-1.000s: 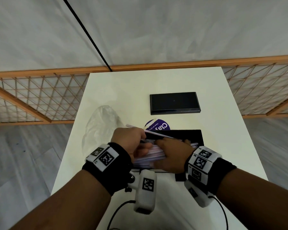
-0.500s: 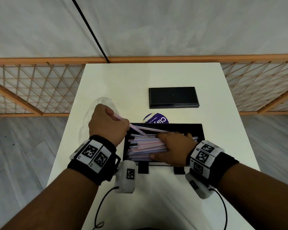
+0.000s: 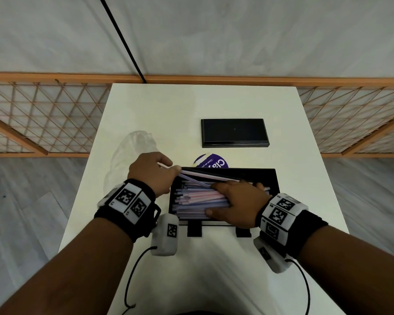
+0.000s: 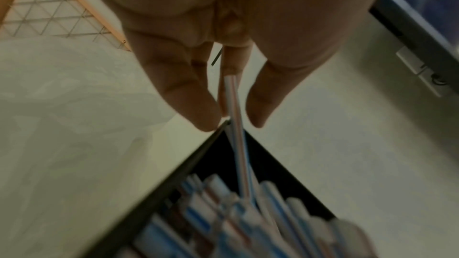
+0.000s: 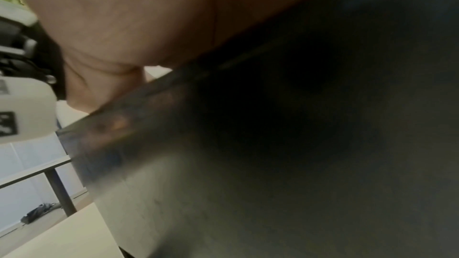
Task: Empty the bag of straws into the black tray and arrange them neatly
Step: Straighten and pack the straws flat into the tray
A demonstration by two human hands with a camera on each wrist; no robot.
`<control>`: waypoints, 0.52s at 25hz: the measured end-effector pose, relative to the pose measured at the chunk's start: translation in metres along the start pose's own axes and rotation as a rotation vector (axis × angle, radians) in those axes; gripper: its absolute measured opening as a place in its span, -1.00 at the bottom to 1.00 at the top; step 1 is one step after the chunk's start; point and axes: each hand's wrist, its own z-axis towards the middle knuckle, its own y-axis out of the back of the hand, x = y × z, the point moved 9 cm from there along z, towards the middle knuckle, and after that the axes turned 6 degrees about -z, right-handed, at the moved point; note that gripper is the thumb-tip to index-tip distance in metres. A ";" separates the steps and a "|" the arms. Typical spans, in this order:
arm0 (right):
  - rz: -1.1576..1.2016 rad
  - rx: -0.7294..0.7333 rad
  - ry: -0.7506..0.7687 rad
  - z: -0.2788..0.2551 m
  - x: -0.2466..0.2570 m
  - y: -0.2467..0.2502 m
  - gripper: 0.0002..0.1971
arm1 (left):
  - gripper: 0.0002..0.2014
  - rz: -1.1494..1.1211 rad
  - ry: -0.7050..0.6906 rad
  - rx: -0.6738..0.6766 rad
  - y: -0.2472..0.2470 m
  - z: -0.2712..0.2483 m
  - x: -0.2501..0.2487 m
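Note:
The black tray (image 3: 275, 178) sits mid-table and holds a pile of striped straws (image 3: 192, 201). My right hand (image 3: 214, 198) lies palm down across the pile, fingers pointing left and the thumb along the near side. At the tray's far left corner, my left hand (image 3: 175, 170) pinches the ends of a few loose straws (image 3: 205, 176) that slant over the pile. The left wrist view shows a striped straw (image 4: 239, 154) running from the left hand (image 4: 233, 123) down to the pile (image 4: 248, 223) in the tray (image 4: 174, 180). The empty clear bag (image 3: 127, 153) lies left of the tray. The right wrist view is dark and blurred.
A black rectangular lid or second tray (image 3: 234, 133) lies further back on the white table (image 3: 214, 269). A purple round label (image 3: 212, 163) peeks out behind the tray. An orange lattice fence (image 3: 43, 114) runs behind the table. Wrist cables trail near the front edge.
Both hands held the bundle above the tray a second ago. The bundle now lies in the tray under my right hand; my left hand swung out left, then returned to the tray corner with a few straws.

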 end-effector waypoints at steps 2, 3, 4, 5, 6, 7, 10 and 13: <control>0.001 0.004 -0.016 0.000 -0.001 -0.001 -0.32 | -0.90 0.009 -0.023 -0.026 0.005 0.001 -0.001; 0.002 0.004 -0.022 0.000 -0.001 -0.001 -0.32 | -0.88 0.017 -0.034 -0.046 0.009 0.001 -0.002; 0.004 -0.004 -0.026 0.000 -0.001 -0.001 -0.31 | -0.87 0.021 -0.049 -0.066 0.014 0.000 -0.004; 0.010 -0.017 -0.031 0.000 -0.002 0.000 -0.30 | -0.87 0.001 -0.060 -0.080 0.019 -0.002 -0.006; 0.023 -0.033 -0.037 -0.001 -0.003 0.002 -0.28 | -0.87 -0.049 -0.064 -0.084 0.023 -0.004 -0.007; 0.044 -0.051 -0.040 -0.002 -0.003 0.004 -0.26 | -0.86 -0.116 -0.065 -0.086 0.028 -0.006 -0.008; 0.116 -0.096 -0.024 -0.007 -0.004 0.012 -0.22 | -0.87 -0.214 -0.079 -0.095 0.037 -0.010 -0.010; 0.087 -0.096 -0.039 -0.010 -0.007 0.012 -0.23 | -0.86 -0.139 -0.109 -0.048 0.020 -0.014 -0.006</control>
